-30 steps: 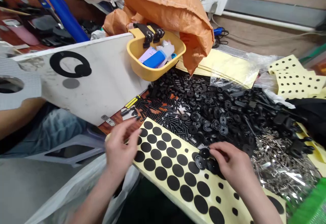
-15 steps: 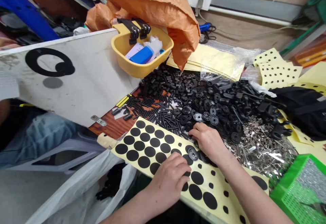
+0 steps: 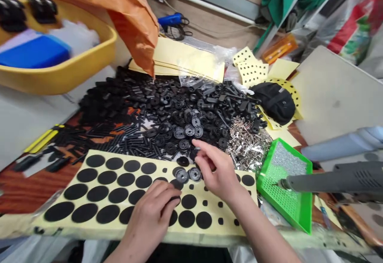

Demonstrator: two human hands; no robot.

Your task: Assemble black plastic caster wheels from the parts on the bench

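Observation:
My left hand (image 3: 154, 207) rests on a yellow sheet (image 3: 72, 223) of black round stickers (image 3: 97, 193). Its fingers are curled and the thumb is drawn in; a dark bit shows at the fingertips, too unclear to name. Just beyond them, two grey-faced ridged plastic discs (image 3: 182, 176) lie side by side on the sheet. My right hand (image 3: 217, 169) hovers at the near edge of a heap of black plastic parts (image 3: 179, 103), thumb and forefinger apart. A small dark disc (image 3: 194, 154) shows by these fingertips, and a black round piece (image 3: 182, 161) lies just left.
Right of the sheet stands a green basket (image 3: 308, 211) with small silvery pieces; a grey power screwdriver (image 3: 326, 180) reaches over it. Metal clips (image 3: 248, 139) lie heaped behind. Black springs or screws (image 3: 131, 139) spread left. A yellow bin (image 3: 110, 52) hangs upper left.
The view has swung right, bringing the screwdriver into sight. Two grey-faced discs now show beside each other where one showed. The right hand's thumb and forefinger have parted.

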